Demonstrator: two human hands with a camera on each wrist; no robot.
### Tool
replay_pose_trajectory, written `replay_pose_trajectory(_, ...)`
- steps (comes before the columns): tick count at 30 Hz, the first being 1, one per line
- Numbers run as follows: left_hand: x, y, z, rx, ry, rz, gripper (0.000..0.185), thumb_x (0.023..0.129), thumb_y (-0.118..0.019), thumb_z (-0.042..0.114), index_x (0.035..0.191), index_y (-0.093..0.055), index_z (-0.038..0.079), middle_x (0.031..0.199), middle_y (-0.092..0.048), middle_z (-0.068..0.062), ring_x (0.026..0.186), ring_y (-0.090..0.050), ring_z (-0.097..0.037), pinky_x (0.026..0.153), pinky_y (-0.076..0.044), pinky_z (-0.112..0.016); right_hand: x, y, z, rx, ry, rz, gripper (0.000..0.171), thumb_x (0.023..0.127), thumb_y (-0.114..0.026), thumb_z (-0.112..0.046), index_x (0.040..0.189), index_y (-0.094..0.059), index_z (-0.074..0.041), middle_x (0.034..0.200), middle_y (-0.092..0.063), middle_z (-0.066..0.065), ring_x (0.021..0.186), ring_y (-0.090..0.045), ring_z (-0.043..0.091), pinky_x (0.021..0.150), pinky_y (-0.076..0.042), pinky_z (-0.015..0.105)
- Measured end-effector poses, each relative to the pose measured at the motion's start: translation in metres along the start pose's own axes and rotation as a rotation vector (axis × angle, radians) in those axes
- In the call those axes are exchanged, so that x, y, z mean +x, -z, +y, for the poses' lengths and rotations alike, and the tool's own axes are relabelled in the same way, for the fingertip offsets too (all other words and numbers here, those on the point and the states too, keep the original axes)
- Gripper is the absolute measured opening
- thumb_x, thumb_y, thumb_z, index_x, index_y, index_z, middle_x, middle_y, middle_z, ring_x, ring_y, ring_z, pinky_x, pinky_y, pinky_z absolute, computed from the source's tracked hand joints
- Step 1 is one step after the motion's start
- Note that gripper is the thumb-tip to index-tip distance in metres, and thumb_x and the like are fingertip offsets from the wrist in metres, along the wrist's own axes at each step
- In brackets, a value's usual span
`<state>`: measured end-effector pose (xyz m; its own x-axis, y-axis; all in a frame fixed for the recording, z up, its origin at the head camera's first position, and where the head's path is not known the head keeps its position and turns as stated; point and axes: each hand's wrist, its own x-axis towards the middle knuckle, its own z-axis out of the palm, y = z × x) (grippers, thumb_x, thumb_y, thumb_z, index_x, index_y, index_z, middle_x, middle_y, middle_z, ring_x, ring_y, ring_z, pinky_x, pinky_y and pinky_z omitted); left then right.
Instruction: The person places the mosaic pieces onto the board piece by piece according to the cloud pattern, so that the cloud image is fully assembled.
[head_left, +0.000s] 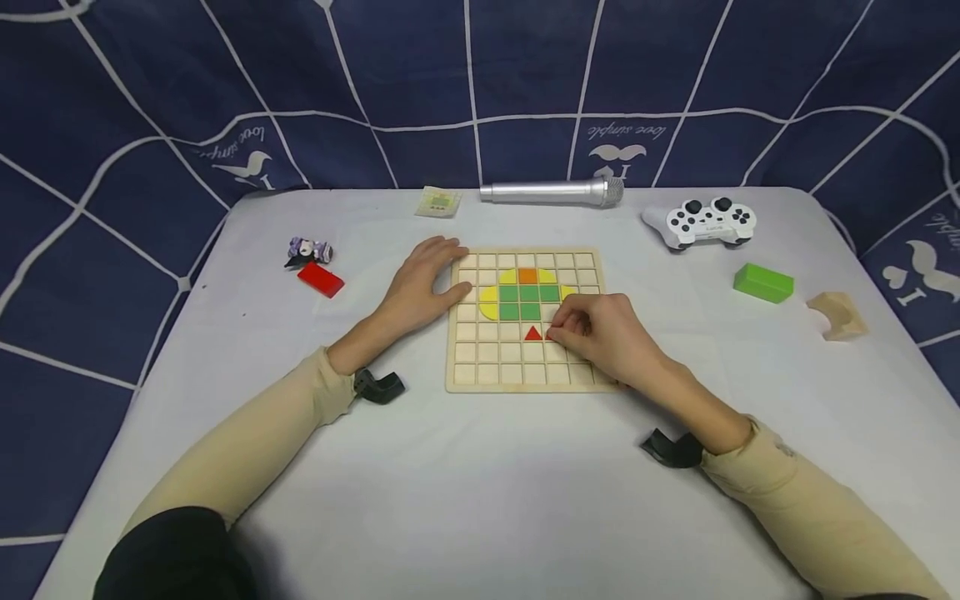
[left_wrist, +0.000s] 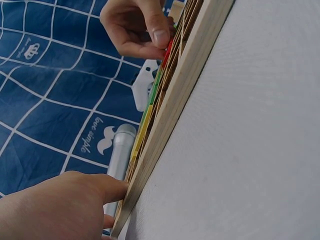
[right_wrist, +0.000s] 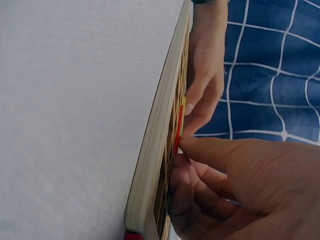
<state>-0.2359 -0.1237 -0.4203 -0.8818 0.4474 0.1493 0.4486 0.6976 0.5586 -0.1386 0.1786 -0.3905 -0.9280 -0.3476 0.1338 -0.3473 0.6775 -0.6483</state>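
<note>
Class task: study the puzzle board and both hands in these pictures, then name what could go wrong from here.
1. The right hand pinches a small red piece by its edge over the board; it could slip or seat crooked.
2. Its fingers crowd the red triangle and may nudge it.
3. The left hand only rests on the board's edge, so the board might slide.

silver microphone [head_left: 551, 192] at far edge | white game controller [head_left: 705, 221] right of it | green block [head_left: 762, 282] | red block [head_left: 320, 279] left | small card [head_left: 438, 202]
</note>
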Motion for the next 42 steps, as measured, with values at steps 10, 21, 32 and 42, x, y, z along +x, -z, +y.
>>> replay_pose_trajectory(10, -0.006, -0.003, -0.006, -0.030, 0.011, 0.007, 0.059, 0.099, -0.071, 0.029, 0.151, -0.055, 0.007, 0.165, -0.044, -0.013, 0.160, -0.026, -0.029, 0.130, -0.022, -0.053, 0.000, -0.002, -0.004, -0.087, 0.008, -0.006, 0.005, 0.092, -0.082, -0.015, 0.089, -0.081, -0.012, 0.072, -0.066, -0.005, 0.069, -0.057, 0.013, 0.062, -0.046, 0.026)
replay_pose_trajectory(21, -0.001, -0.011, -0.003, -0.028, 0.001, -0.008, 0.057, 0.099, -0.071, 0.030, 0.150, -0.056, 0.009, 0.166, -0.044, -0.011, 0.160, -0.026, -0.029, 0.130, -0.022, -0.052, -0.012, 0.024, 0.007, -0.103, 0.049, 0.021, 0.005, 0.093, -0.082, -0.017, 0.091, -0.080, -0.013, 0.076, -0.067, -0.006, 0.071, -0.059, 0.012, 0.063, -0.050, 0.023)
replay_pose_trajectory(32, -0.004, -0.008, 0.001, -0.006, -0.009, -0.003, 0.057, 0.099, -0.071, 0.030, 0.149, -0.057, 0.008, 0.165, -0.045, -0.012, 0.160, -0.027, -0.030, 0.130, -0.022, -0.052, -0.052, 0.064, 0.043, -0.135, 0.015, -0.065, 0.019, 0.090, -0.085, -0.014, 0.108, -0.081, -0.019, 0.088, -0.071, -0.012, 0.081, -0.063, 0.006, 0.075, -0.058, 0.023)
replay_pose_trajectory(42, -0.003, -0.001, 0.000, 0.002, -0.017, 0.011, 0.057, 0.100, -0.071, 0.030, 0.150, -0.056, 0.008, 0.165, -0.044, -0.012, 0.160, -0.027, -0.030, 0.130, -0.023, -0.054, -0.051, 0.078, 0.054, -0.110, 0.017, -0.211, 0.039, 0.075, -0.097, -0.013, 0.108, -0.079, -0.021, 0.100, -0.074, -0.013, 0.085, -0.065, 0.009, 0.080, -0.058, 0.024)
